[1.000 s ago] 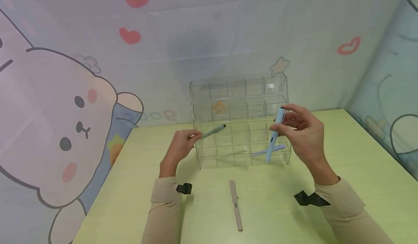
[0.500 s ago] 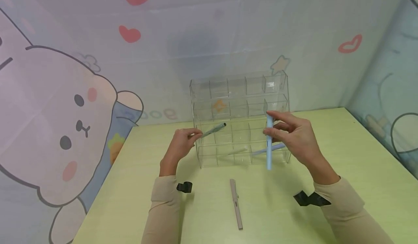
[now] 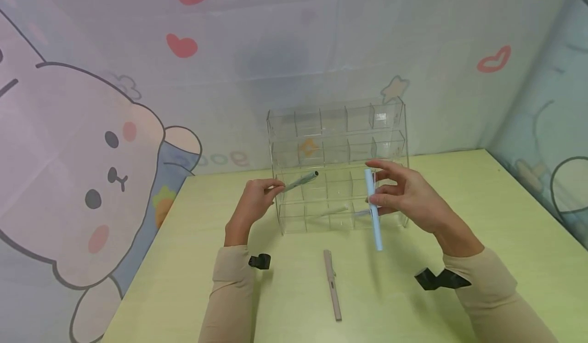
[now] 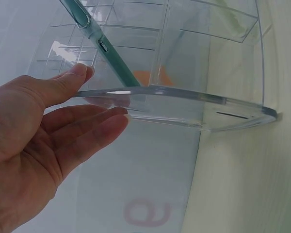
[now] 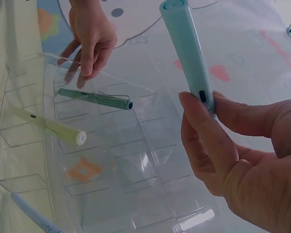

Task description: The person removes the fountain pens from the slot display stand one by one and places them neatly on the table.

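My right hand (image 3: pixel 409 195) pinches a light blue pen (image 3: pixel 375 228) between thumb and fingers, in front of the right side of a clear tiered rack (image 3: pixel 334 121). The pen is close to upright, its top leaning slightly left. My left hand (image 4: pixel 43 131) grips the edge of the rack's left side panel (image 4: pixel 184 97), thumb on one face and fingers on the other. A green pen (image 5: pixel 99 99) lies slantwise in the rack near that hand, apart from its fingers. Lower down lie a pale yellow pen (image 5: pixel 48 125) and a lavender-blue pen (image 5: pixel 31 212), the latter partly hidden in the head view.
A pinkish-beige pen (image 3: pixel 333 285) lies on the pale yellow-green table (image 3: pixel 184 282) in front of the rack. Behind the rack hangs a printed cloth (image 3: pixel 275 42) with hearts and a cartoon animal. Each wrist carries a black camera mount (image 3: pixel 260 261).
My right hand has moved left and slightly down with the light blue pen, whose top has swung from leaning right to leaning left. The left hand stays on the rack.
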`<state>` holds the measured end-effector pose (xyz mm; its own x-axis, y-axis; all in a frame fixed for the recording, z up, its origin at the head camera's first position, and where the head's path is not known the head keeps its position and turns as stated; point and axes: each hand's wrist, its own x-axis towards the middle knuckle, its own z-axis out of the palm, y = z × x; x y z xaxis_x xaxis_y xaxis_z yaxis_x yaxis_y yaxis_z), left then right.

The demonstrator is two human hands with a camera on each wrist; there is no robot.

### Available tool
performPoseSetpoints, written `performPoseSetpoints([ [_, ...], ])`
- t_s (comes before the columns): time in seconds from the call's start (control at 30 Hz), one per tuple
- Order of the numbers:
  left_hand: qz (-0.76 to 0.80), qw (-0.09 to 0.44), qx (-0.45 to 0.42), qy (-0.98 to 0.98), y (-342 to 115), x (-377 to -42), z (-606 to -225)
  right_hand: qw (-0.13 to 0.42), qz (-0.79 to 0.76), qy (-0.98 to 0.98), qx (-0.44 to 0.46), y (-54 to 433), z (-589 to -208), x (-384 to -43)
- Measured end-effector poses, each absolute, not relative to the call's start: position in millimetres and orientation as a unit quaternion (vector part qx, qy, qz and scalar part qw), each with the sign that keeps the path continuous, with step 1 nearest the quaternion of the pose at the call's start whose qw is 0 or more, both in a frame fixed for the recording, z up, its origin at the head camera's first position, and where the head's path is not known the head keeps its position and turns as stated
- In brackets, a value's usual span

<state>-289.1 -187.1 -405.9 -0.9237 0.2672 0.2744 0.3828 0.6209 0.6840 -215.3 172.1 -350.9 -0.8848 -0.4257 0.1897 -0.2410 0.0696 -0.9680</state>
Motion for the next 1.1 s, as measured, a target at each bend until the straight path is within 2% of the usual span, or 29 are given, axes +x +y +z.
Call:
performPoseSetpoints([
  [0.33, -0.395, 0.076, -0.186, -0.896, -187.1, -288.5, -404.3, 0.169, -0.643, 0.716, -0.213, 165.1, -352.4, -213.4],
  [0.73, -0.398, 0.076, -0.18, -0.896, -186.7, -290.3, -405.7, 0.229, -0.608, 0.724, -0.232, 142.7, -379.2, -215.2],
  [1.1, -0.398, 0.075, -0.181, -0.896, -187.0, -289.8, -407.0, 0.266, -0.59, 0.734, -0.204, 127.5, -406.7, -216.6],
])
